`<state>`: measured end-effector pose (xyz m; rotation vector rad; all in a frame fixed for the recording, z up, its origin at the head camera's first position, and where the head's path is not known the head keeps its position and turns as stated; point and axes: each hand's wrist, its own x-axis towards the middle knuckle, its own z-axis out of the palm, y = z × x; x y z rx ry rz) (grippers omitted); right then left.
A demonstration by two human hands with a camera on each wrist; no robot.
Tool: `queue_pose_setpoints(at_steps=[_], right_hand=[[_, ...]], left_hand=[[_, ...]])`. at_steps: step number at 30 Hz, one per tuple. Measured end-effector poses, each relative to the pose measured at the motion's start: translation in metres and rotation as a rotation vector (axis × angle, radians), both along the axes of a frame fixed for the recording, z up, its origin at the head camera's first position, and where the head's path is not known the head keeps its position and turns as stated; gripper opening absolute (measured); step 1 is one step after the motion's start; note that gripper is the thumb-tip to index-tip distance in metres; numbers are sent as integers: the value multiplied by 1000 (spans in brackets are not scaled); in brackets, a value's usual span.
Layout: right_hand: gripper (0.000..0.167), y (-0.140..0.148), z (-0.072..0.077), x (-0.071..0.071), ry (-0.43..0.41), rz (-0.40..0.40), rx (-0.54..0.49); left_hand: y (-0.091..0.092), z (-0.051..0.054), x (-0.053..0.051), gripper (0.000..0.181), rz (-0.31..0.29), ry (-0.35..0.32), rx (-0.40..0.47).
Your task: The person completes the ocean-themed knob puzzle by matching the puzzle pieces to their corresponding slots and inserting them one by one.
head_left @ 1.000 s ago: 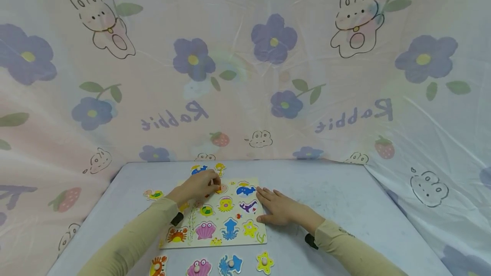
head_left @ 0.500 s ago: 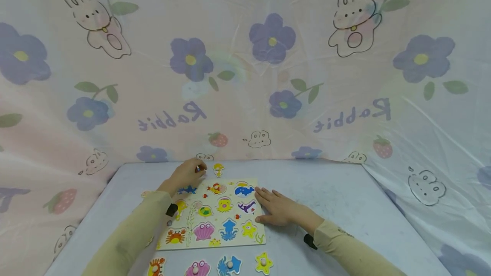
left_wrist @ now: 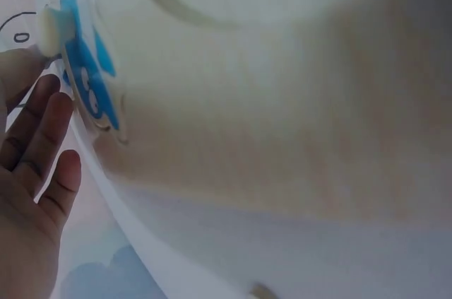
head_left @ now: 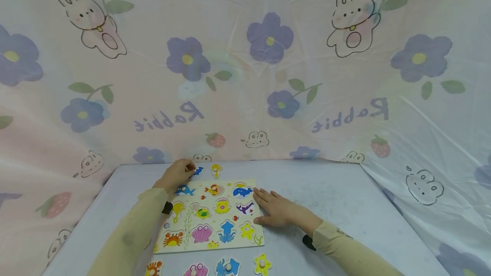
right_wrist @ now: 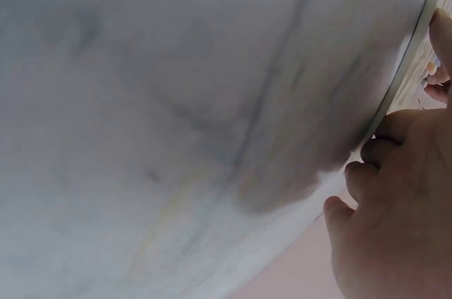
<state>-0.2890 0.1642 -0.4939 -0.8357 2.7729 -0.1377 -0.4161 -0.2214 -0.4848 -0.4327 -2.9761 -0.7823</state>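
Beyond the board's far left corner, my left hand (head_left: 174, 176) has its fingertips curled at the left end of a blue sea-animal piece (head_left: 197, 172), and seems to pinch it. In the left wrist view, the hand (left_wrist: 32, 165) is beside the blue animal (left_wrist: 95, 87) on the board, and the tips are partly hidden. My right hand (head_left: 280, 210) lies flat, its fingertips against the right edge of the puzzle board (head_left: 211, 245); in the right wrist view, the hand (right_wrist: 402, 207) is at that edge. A yellow piece (head_left: 216, 171) lies behind the board.
Along the near side of the board lie a crab piece (head_left: 153, 268), a pink shell piece (head_left: 196, 270), a blue squid piece (head_left: 227, 267) and a yellow star piece (head_left: 262, 264). A patterned curtain (head_left: 230, 76) hangs behind the table.
My left hand has moved away from the top of the board to the blue piece behind it, then slightly left. That piece has turned to a slant. The right hand has stayed in place.
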Motion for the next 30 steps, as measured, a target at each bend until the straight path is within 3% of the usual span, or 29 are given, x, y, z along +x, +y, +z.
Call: queue_pose_setpoints(at_steps=[8,16,24,30], right_hand=[[91,1,0,0,10,7,12],[91,0,2,1,2,-4,13],[91,-2,4,2,3,-5,6],[92,-1,1,1,-2,-10,14]], left_hand=[[2,-2,-5,12,21,-35,5],[6,-3,-7,10,17,-28,-2],[10,3,0,10,43,-56,20],[14,9,8,10,24,-31,22]])
